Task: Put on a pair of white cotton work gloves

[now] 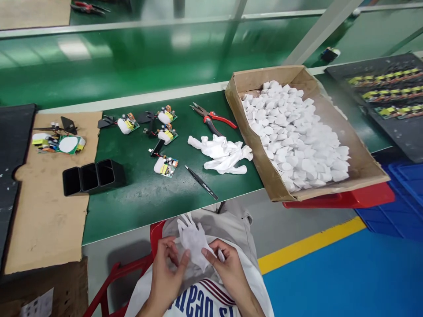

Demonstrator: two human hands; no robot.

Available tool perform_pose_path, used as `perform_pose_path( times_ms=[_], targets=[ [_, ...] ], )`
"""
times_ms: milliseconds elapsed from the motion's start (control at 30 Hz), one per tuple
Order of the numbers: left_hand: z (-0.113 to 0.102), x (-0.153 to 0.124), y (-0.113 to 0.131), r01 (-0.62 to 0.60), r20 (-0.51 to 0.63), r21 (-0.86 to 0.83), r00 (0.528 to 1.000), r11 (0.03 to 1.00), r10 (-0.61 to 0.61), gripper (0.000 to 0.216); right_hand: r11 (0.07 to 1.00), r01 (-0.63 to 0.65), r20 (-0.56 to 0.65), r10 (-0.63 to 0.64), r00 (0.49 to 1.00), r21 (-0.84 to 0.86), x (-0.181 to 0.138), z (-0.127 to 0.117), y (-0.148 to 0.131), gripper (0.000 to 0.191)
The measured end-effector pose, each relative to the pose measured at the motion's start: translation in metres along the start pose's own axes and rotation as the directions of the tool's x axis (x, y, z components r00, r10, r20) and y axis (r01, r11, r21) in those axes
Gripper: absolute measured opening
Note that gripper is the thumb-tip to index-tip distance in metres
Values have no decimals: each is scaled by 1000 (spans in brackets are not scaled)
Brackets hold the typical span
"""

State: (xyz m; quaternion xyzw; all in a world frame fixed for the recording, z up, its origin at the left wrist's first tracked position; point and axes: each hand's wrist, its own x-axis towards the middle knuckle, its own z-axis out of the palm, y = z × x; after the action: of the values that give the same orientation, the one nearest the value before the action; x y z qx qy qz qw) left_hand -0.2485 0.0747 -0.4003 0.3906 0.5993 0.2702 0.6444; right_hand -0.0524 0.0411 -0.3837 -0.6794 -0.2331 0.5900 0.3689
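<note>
fingers of the left hand (167, 268) and right hand (228, 266) are pinched on a white cotton glove (193, 240) over the lap, at 6 o'clock from the green bench (139, 202); the cuff is best spread wide.

A seated worker's bare left hand (165, 275) and bare right hand (228, 268) are showing at the bottom of the view, wearing no gloves, rings or watch. The forearms are showing uncovered to the frame's lower edge. The person is wearing a white top (201, 301) carrying dark blue block lettering under thin red and blue stripes, and pale grey trousers (228, 224) are covering the lap.
</note>
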Motion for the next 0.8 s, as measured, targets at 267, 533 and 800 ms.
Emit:
perform_pose_path(
  times_ms=[267,533,800],
  targets=[
    [-2,-6,34,-155,327,80,937,985,121,24,995,85,135,-91,987,51,9,29,-31,48],
    [-27,-14,10,-63,-232,-39,971,997,52,41,936,302,188,-269,945,-179,22,57,-53,6],
    [-35,-42,15,-98,-366,-132,930,986,44,41,780,565,283,-497,820,-268,16,109,-44,17]
  ],
)
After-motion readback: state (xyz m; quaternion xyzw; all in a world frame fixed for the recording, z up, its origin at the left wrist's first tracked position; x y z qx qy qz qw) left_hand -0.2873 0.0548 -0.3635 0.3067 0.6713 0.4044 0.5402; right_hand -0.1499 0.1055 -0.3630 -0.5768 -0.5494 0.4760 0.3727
